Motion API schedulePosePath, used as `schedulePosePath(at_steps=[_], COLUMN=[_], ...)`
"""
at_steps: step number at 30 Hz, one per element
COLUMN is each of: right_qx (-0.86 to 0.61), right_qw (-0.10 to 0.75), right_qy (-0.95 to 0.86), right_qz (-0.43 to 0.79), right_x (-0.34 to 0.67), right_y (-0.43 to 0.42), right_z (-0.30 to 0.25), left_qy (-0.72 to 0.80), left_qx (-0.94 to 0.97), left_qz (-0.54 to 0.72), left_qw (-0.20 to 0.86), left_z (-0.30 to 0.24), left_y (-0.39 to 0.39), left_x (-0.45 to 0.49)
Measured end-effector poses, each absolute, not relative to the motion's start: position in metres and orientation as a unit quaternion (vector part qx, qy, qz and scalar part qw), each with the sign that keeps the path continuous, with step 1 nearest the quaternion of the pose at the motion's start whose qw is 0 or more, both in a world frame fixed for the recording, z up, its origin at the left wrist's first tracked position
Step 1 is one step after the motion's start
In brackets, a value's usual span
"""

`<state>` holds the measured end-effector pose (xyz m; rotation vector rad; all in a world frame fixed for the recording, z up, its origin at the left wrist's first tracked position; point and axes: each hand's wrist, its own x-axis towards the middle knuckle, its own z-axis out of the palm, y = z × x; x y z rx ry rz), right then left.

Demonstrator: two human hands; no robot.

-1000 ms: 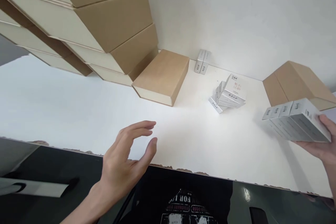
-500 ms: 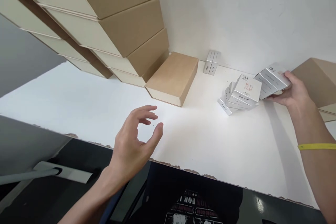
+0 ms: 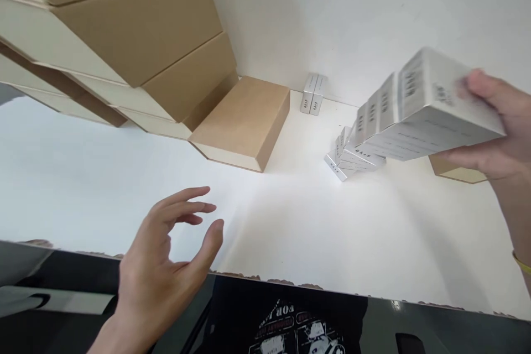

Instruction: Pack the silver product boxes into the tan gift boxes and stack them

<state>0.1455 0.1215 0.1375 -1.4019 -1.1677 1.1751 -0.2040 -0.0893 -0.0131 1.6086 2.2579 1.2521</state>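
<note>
My right hand (image 3: 493, 127) grips a row of several small white boxes (image 3: 431, 110) pressed together, lifted above the table and slightly blurred. Behind and below them, an uneven stack of similar small boxes (image 3: 352, 157) stands on the white tabletop (image 3: 290, 221); its top is partly hidden by the held row. My left hand (image 3: 170, 249) hovers over the front of the table with fingers curved and thumb apart, holding nothing. A brown cardboard box (image 3: 244, 121) lies flat beyond it.
Large brown and cream boxes (image 3: 136, 33) are piled high at the left. Two small boxes (image 3: 314, 93) stand against the white wall (image 3: 332, 22). Another brown box (image 3: 456, 170) is partly hidden behind my right hand. The table's front edge (image 3: 286, 282) is chipped.
My right hand has lifted the row of small boxes away from beside the stack and nearer to me. The view has shifted; my left hand stays open and appears lower and further left.
</note>
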Motion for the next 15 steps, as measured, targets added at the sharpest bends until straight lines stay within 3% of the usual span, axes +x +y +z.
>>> schedulePosePath(at_steps=[4,15], right_qx=[-0.523,-0.528], right_qw=[0.412,0.387], right_qy=[-0.483,-0.485], right_qz=[0.569,0.580], right_x=[0.128,0.135], right_y=[0.128,0.146], right_z=[0.136,0.137], left_qy=[0.722,0.747], left_qx=[0.530,0.507], left_qz=[0.441,0.422], left_qw=[0.054,0.084], left_z=[-0.019,-0.016], left_y=[-0.089,-0.102], left_x=[-0.195,-0.189])
